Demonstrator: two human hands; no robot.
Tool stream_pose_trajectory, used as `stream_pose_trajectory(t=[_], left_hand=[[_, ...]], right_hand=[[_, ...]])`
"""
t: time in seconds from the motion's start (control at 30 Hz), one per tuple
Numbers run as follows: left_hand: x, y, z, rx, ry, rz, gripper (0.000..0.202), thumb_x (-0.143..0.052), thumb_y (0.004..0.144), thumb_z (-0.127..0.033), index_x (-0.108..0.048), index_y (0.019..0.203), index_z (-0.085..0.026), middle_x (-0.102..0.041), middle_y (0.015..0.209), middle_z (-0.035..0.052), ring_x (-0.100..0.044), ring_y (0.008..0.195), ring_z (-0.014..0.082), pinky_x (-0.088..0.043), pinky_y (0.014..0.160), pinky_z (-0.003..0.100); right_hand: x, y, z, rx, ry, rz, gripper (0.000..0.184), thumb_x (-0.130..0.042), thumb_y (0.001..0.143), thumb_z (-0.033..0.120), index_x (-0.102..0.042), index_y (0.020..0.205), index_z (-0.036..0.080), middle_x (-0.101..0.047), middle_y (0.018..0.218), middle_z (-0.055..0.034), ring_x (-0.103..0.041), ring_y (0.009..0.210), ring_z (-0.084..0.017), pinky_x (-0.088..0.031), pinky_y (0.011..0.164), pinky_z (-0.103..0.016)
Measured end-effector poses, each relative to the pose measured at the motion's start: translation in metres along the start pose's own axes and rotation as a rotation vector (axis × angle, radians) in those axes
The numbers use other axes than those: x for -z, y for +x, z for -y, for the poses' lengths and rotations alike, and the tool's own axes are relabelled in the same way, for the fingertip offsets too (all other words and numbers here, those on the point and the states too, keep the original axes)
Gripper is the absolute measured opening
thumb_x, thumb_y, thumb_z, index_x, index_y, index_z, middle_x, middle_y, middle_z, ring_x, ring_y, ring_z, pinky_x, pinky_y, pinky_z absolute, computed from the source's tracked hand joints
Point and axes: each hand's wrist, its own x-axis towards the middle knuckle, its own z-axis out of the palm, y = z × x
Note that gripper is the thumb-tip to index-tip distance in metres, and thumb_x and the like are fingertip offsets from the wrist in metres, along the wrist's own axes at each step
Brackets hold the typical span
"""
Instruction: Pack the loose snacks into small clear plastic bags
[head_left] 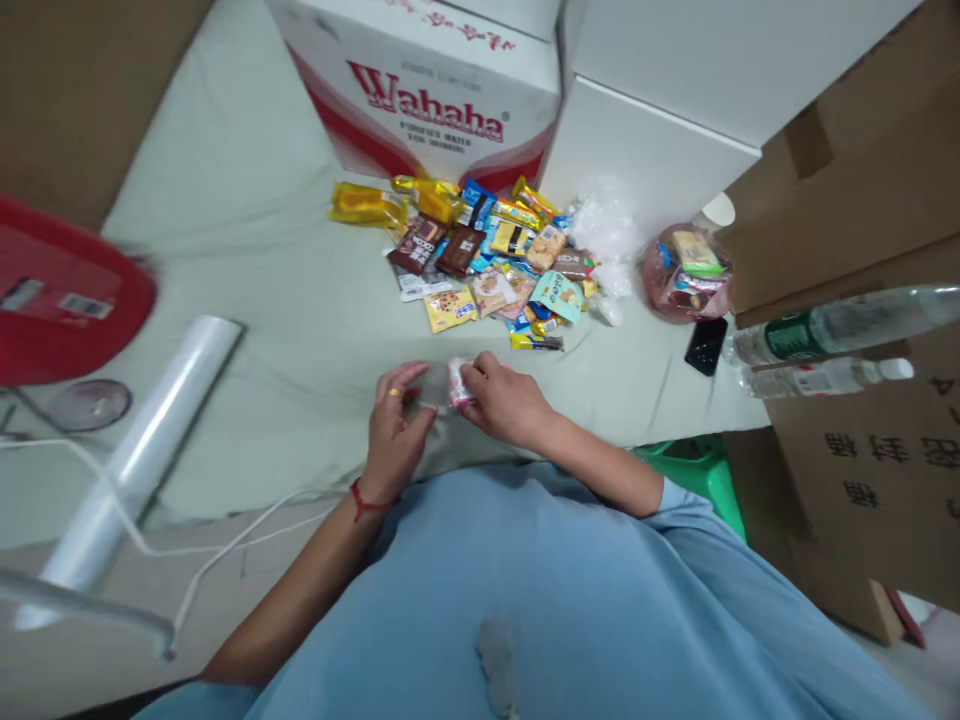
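My left hand (396, 420) and my right hand (504, 400) meet just above my lap, over a pale green cloth (247, 300). Between them is a clear plastic bag (433, 385); the left hand's fingers pinch one edge of it. The right hand is closed on a small pink-and-white snack packet (457, 383) at the bag's mouth. A ring is on the left hand and a red string on its wrist. Beyond the hands lies a pile of wrapped snacks (480, 260).
A Wahaha carton (427, 90) and a white box (660, 130) stand behind the snacks. A filled bag of snacks (686, 272), a black phone (706, 346) and two water bottles (825, 350) lie right. A roll of clear film (142, 450) and a red stool (60, 290) are left.
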Motion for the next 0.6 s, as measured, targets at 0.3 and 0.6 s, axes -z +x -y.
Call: stream_pose_trajectory(t=[0.3,0.6], left_hand=[[-0.045,0.012,-0.025,0.198,-0.435,0.248,0.056,-0.085,0.082,-0.045,-0.056,0.125,-0.024,-0.072,0.119,0.0070,-0.071,0.110,0.0200,-0.059,0.097,0.033],[-0.080,0.023,-0.057,0.166,-0.254,0.377,0.051,-0.075,0.087,-0.052,-0.061,0.125,-0.021,-0.071,0.118,0.0090,-0.069,0.112,0.0232,-0.058,0.099,0.039]], right_hand=[[-0.008,-0.033,-0.064,0.005,0.903,-0.228,0.047,-0.068,0.098,0.050,-0.066,0.134,0.020,-0.070,0.108,-0.0045,-0.064,0.097,-0.020,-0.052,0.088,-0.031],[-0.007,-0.091,-0.160,-0.265,0.893,-0.858,0.054,-0.066,0.096,0.061,-0.069,0.137,0.026,-0.069,0.135,-0.0082,-0.062,0.128,-0.027,-0.047,0.113,-0.043]])
